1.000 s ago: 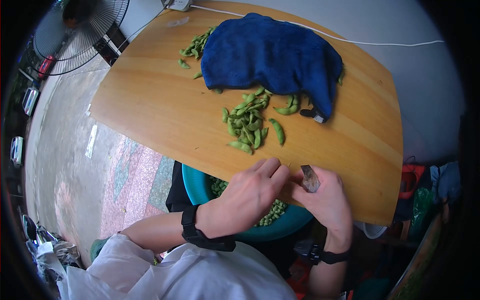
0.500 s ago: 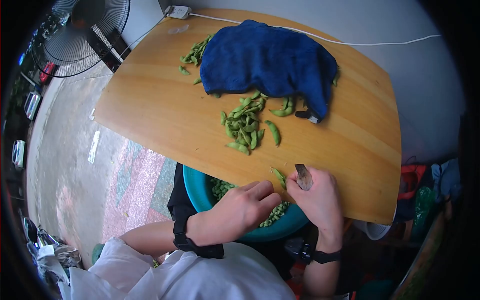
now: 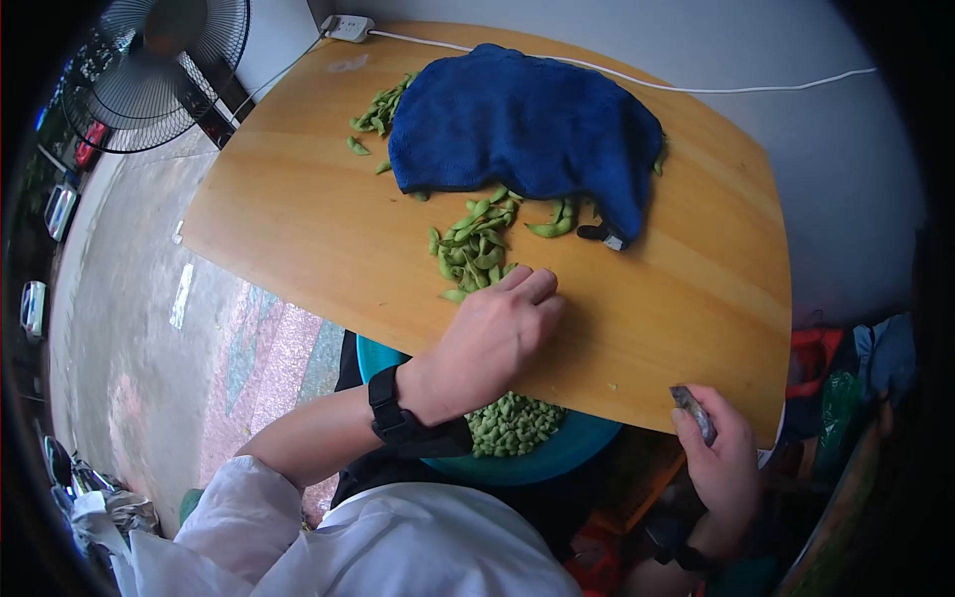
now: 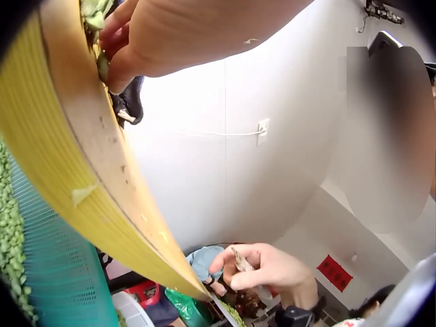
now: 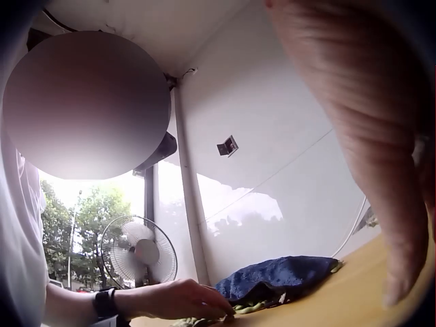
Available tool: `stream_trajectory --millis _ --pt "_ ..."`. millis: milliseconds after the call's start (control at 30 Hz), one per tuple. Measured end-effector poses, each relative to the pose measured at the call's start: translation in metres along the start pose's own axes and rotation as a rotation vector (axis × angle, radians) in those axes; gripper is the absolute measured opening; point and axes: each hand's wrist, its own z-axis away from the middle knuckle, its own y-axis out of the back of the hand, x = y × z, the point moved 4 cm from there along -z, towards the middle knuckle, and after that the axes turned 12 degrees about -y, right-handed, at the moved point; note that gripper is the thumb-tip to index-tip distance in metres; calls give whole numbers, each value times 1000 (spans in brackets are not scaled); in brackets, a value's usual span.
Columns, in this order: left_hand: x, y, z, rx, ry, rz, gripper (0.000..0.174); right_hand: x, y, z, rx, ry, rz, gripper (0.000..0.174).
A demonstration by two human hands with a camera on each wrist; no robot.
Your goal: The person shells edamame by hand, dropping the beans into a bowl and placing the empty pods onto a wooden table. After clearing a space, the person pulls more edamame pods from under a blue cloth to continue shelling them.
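Over the table (image 3: 686, 269), the left hand (image 3: 497, 333) is beside the near edge of a pile of green pods (image 3: 470, 244). In the left wrist view, its thumb and fingers pinch a green pod (image 4: 103, 67); the head view hides that pod under the hand. The right hand (image 3: 721, 458) grips a small dark blade (image 3: 693, 416) between thumb and fingers at the table's near right edge. Below the table edge, a teal basin (image 3: 587, 436) holds shelled green beans (image 3: 512, 423).
A blue cloth (image 3: 527, 119) lies across the back of the table, with more pods (image 3: 383, 107) at its left side. A power strip (image 3: 348, 28) with a white cable (image 3: 696, 90) is behind. A fan (image 3: 164, 60) stands at the far left.
The left hand has moved up and forward from the table's near edge to the pods. The right hand has moved right and down with the blade, away from the left hand.
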Motion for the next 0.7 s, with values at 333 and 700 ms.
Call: stream_trajectory --millis 333,700 --pt "26 -7 23 198 -47 100 39 -44 -81 -44 -270 143 -152 22" --pt "22 -12 24 154 -61 109 39 -60 -81 -52 -300 64 11 19"
